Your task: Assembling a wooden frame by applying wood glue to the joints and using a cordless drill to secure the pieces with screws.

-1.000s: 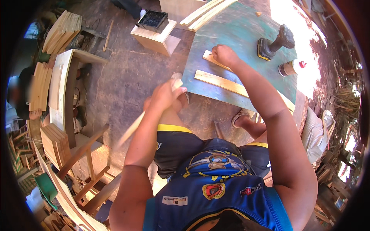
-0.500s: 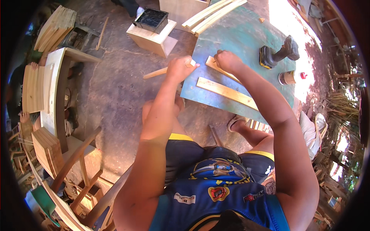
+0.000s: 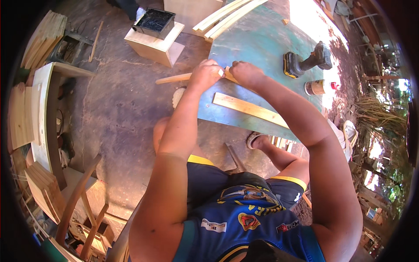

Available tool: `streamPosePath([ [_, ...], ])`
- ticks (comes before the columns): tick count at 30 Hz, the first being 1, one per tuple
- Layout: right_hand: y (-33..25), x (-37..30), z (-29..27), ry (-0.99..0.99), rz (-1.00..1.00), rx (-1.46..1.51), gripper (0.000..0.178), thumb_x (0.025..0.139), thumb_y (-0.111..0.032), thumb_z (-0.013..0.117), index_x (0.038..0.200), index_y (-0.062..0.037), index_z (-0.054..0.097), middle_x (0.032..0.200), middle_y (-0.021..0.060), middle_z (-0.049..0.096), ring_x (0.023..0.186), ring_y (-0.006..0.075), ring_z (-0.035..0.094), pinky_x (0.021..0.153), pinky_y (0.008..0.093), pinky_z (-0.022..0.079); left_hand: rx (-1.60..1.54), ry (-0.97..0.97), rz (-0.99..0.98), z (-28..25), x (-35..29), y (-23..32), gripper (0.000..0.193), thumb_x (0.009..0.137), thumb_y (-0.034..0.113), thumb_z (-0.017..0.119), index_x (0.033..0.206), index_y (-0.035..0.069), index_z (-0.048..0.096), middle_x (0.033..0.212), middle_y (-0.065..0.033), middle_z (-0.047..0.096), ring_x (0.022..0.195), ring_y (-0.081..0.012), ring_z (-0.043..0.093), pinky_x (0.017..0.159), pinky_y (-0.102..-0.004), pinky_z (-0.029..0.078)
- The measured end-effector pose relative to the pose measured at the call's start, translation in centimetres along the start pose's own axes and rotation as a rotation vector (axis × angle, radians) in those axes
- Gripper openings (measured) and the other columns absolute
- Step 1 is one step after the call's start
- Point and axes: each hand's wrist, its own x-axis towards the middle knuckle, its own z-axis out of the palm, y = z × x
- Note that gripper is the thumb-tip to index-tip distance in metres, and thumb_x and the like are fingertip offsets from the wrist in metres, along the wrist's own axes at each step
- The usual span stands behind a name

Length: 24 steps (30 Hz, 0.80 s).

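Observation:
My left hand is closed around a slim wooden stick, which sticks out to the left past the table edge. Its pale squared end shows beside my thumb. Close against it, my right hand grips the end of a flat wooden strip, with most of the strip hidden under the hand and forearm. The stick's end and the strip's tip come together between my hands; whether they touch I cannot tell. Nearer to me, a second flat wooden strip lies on the blue-green tabletop.
A cordless drill and a glue bottle are on the table's right side. Long wooden strips lie at its far left corner. Beyond stands a wooden box bearing a black tray. Stacked boards and a co-worker's hand are at left.
My right hand has moved left with the strip's end, closing the gap to my left hand. The left hand keeps its hold on the stick. The whole view has shifted slightly.

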Motion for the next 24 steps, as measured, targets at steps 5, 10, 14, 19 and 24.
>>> streamPosePath([
  [5,0.8,0.1,1.0,0.07,-0.025,0.009,0.019,0.083,-0.006,0.052,0.097,-0.0015,0.064,0.104,0.0165,0.062,0.098,0.0305,0.063,0.083,0.0374,0.052,-0.058,-0.033,0.025,-0.1,-0.1,-0.3,0.019,0.067,0.014,0.081,0.082,0.01,0.071,0.08,-0.0065,0.064,0.079,-0.0265,0.062,0.072,-0.0367,0.049],
  [10,0.8,0.3,1.3,0.102,-0.017,0.001,0.02,0.082,-0.006,0.052,0.099,-0.002,0.063,0.104,0.0164,0.063,0.098,0.0302,0.063,0.083,0.0373,0.053,-0.073,-0.064,-0.058,0.1,-0.6,0.0,0.018,0.068,0.014,0.08,0.083,0.009,0.071,0.081,-0.0077,0.065,0.078,-0.0269,0.062,0.07,-0.0366,0.049],
  [14,0.4,0.4,1.3,0.09,0.037,0.051,0.02,0.083,-0.007,0.052,0.099,-0.0035,0.064,0.103,0.0161,0.064,0.096,0.0302,0.064,0.082,0.0376,0.053,-0.026,-0.062,-0.033,0.4,-0.6,0.1,0.017,0.068,0.012,0.079,0.083,0.009,0.071,0.083,-0.0065,0.066,0.08,-0.0271,0.062,0.071,-0.0366,0.05],
  [19,-0.1,0.8,1.7,0.055,0.112,0.058,0.019,0.085,-0.01,0.053,0.099,-0.005,0.065,0.104,0.0159,0.064,0.095,0.0304,0.064,0.082,0.0376,0.053,0.057,-0.107,-0.02,0.5,-0.5,-0.1,0.015,0.068,0.01,0.075,0.083,0.012,0.071,0.086,-0.0041,0.066,0.086,-0.0261,0.062,0.075,-0.0372,0.05],
  [24,-0.3,0.5,1.5,0.026,0.167,0.087,0.022,0.086,-0.015,0.054,0.102,-0.0051,0.064,0.107,0.0166,0.064,0.098,0.031,0.064,0.084,0.0386,0.053,0.107,-0.087,-0.02,0.9,-0.7,0.4,0.015,0.069,0.01,0.073,0.083,0.014,0.072,0.092,-0.0021,0.067,0.091,-0.0248,0.062,0.078,-0.0369,0.05],
])
